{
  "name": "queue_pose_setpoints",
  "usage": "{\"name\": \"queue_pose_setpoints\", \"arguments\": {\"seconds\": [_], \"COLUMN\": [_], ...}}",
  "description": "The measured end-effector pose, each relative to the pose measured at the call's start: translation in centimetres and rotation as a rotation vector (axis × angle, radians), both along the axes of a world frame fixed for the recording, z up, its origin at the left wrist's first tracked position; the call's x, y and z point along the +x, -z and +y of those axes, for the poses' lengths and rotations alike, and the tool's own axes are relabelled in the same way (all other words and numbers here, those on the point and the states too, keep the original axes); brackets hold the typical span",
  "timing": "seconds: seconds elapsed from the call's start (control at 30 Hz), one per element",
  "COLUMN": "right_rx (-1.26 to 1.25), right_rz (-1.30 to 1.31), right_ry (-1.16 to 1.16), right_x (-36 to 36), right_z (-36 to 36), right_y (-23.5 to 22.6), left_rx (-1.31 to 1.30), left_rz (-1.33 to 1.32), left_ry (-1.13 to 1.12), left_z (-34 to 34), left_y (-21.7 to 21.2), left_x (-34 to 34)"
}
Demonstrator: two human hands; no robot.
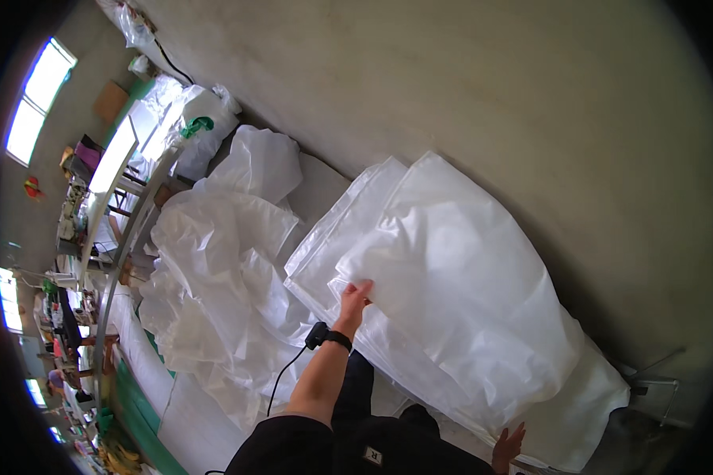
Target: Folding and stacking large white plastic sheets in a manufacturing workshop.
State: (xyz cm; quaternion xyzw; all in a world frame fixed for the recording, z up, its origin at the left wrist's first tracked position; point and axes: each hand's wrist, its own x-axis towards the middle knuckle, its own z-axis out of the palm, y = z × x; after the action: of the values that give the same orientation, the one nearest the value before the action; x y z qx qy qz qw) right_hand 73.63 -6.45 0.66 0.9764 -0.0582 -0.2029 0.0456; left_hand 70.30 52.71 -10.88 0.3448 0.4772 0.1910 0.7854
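Note:
A stack of folded white translucent plastic sheeting lies in front of me, its layered edges fanned at the far left end. My left hand, with a black band and a small wired device on its wrist, is closed on the sheeting's near-left edge. Low in the picture, my right hand is beside the sheeting's near edge, its fingers apart and holding nothing. To the left of the stack is a loose, crumpled heap of similar plastic sheeting.
A bare wall runs behind the sheeting. A curved-looking metal rail borders the left side, with cluttered worktables beyond it. A thin metal frame stands at the far right. Green material lies at lower left.

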Motion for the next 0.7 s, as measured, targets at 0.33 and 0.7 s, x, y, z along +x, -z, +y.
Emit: {"name": "queue_pose_setpoints", "arguments": {"seconds": [0.33,0.7], "right_rx": [-0.240,-0.092], "right_rz": [0.175,0.332], "right_ry": [-0.038,-0.065], "right_x": [1.4,2.4], "right_z": [0.5,1.5], "right_y": [-2.7,1.4], "left_rx": [0.234,0.405], "left_rz": [0.456,0.313], "left_ry": [0.268,0.165], "left_z": [-0.7,7.2], "left_y": [0.9,-3.3], "left_x": [-1.5,-5.9]}}
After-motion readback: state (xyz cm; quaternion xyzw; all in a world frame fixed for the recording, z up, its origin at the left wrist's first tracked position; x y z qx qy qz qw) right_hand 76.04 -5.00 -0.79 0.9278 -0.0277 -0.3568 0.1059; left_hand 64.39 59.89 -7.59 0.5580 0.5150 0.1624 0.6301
